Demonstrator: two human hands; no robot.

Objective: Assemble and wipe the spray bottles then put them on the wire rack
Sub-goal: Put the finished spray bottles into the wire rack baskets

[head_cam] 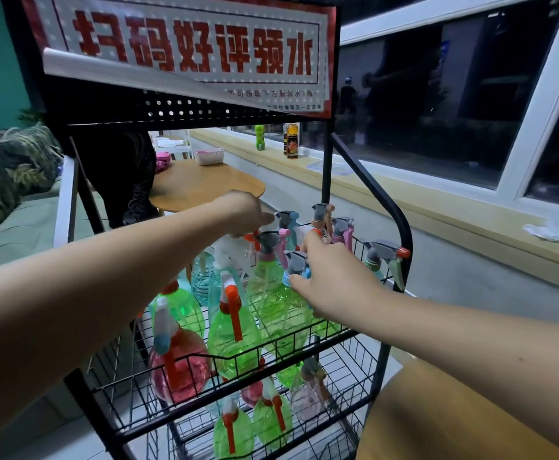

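A black wire rack (pixel 401 227) holds several spray bottles in its upper basket (pixel 334 336) and more in the lower basket (pixel 348 406). My right hand (pixel 334 277) holds a green spray bottle (pixel 284 313) at its blue collar, under its grey trigger head, thumb in front and index finger raised. My left hand (pixel 245 212) reaches to the back of the upper basket, fingers curled down over a clear bottle's white sprayer head (pixel 225 254) with an orange nozzle. Its fingertip is next to a grey and blue trigger head (pixel 288 220). A pink bottle (pixel 178 373) stands at the basket's front left.
A sign with red characters (pixel 188 48) tops the rack. Behind the rack is a round wooden table (pixel 205 184) with a white basket (pixel 209 156). Bottles (pixel 291 141) and a white cloth (pixel 557 232) lie on the window sill. Another wooden surface (pixel 437 419) is at lower right.
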